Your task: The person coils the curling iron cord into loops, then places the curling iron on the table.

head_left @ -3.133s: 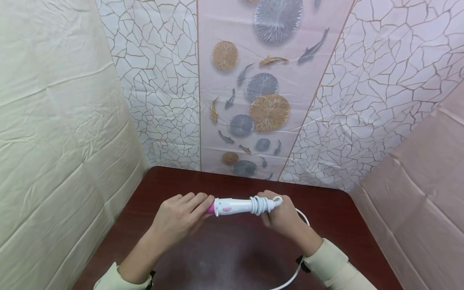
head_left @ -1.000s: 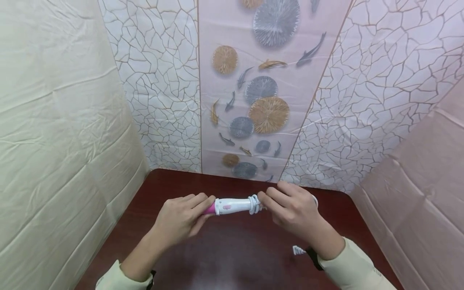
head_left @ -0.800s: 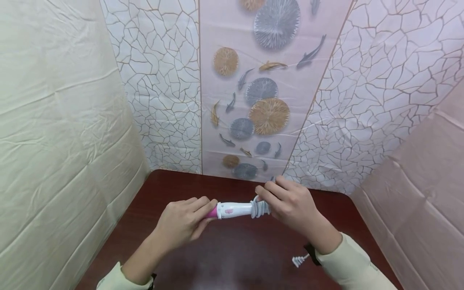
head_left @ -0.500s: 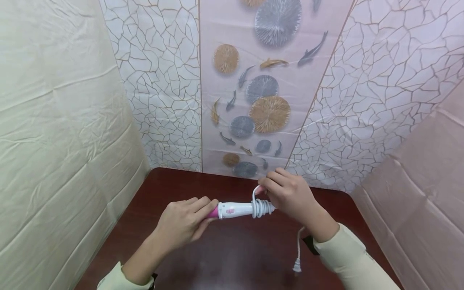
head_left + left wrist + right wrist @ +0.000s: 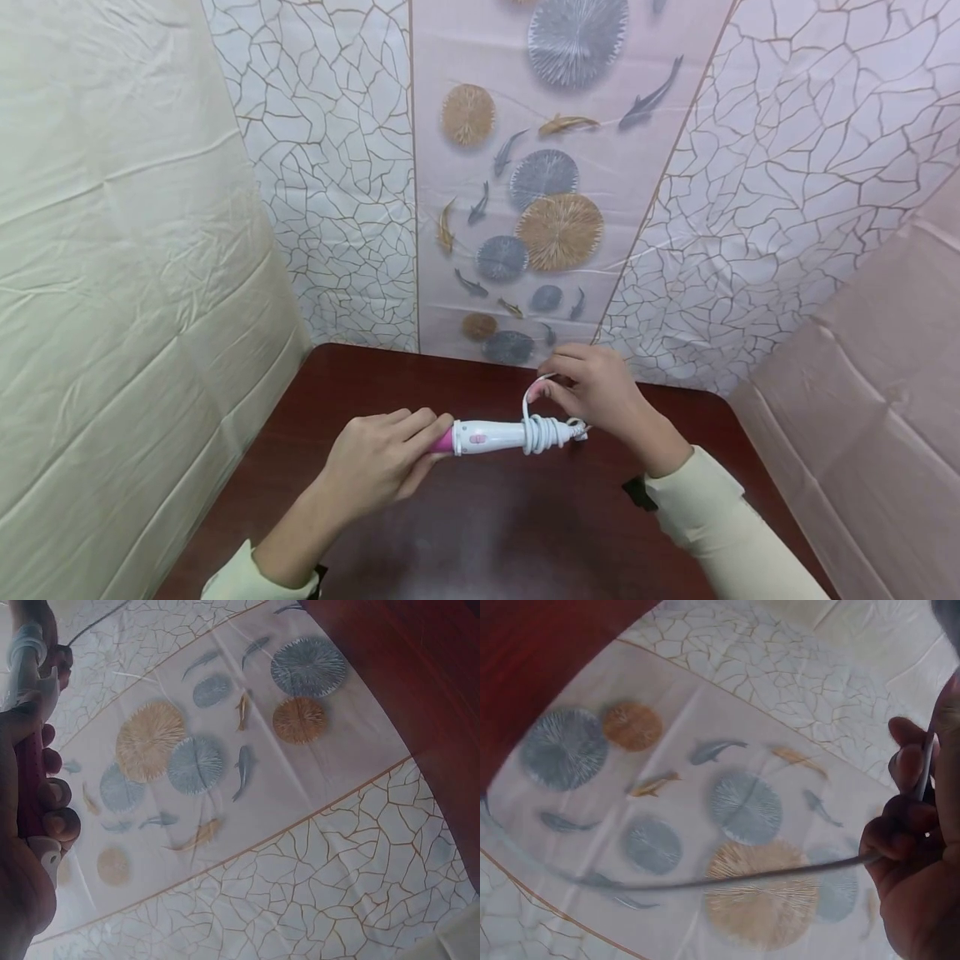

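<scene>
In the head view, a hair styling iron with a white handle [image 5: 492, 436] and pink barrel [image 5: 444, 441] lies level above the table. My left hand [image 5: 386, 454] grips the barrel, covering most of it; the left wrist view shows fingers curled round the pink part [image 5: 30, 780]. White cord [image 5: 542, 434] is coiled round the handle's right end. My right hand [image 5: 592, 387] pinches a raised stretch of that cord between thumb and fingers, just above the coils. In the right wrist view, the cord [image 5: 780, 874] runs out from the curled fingers [image 5: 900, 832].
Below the hands spreads a dark red-brown table [image 5: 480, 533]. Behind its far edge hangs a patterned cloth [image 5: 555, 233] with fish and round motifs. Pale padded fabric walls stand at the left [image 5: 150, 333] and right [image 5: 862, 400].
My right hand has wound cord round the handle, moving over its end and then up with a cord loop. The plug that hung below the right wrist has left that spot. My left hand keeps its grip.
</scene>
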Demonstrator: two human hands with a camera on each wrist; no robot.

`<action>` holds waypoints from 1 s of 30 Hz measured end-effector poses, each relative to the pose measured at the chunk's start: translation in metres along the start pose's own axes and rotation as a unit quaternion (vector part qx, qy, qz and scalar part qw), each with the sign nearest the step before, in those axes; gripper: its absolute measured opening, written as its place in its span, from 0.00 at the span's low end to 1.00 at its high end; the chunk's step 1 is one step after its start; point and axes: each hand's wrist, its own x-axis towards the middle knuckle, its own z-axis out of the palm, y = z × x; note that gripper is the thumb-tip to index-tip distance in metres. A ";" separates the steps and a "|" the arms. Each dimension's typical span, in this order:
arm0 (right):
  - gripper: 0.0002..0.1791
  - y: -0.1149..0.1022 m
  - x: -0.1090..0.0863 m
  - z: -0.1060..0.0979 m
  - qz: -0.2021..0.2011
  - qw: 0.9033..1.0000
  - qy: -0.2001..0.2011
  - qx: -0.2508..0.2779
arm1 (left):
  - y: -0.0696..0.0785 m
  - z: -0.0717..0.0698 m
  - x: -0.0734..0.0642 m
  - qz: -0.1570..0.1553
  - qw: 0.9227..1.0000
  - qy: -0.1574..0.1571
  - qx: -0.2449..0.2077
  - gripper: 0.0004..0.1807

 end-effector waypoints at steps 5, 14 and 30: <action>0.11 0.004 -0.001 0.008 0.012 0.997 -0.015 0.069 | 0.000 0.000 0.001 0.000 1.000 0.006 -0.002 0.20; 0.10 0.001 -0.015 0.026 0.072 0.991 -0.039 0.103 | 0.004 -0.006 0.006 0.005 1.000 0.025 -0.016 0.19; 0.09 -0.009 -0.047 0.051 0.225 0.959 -0.100 0.139 | 0.003 -0.014 0.013 0.014 0.998 0.066 -0.008 0.17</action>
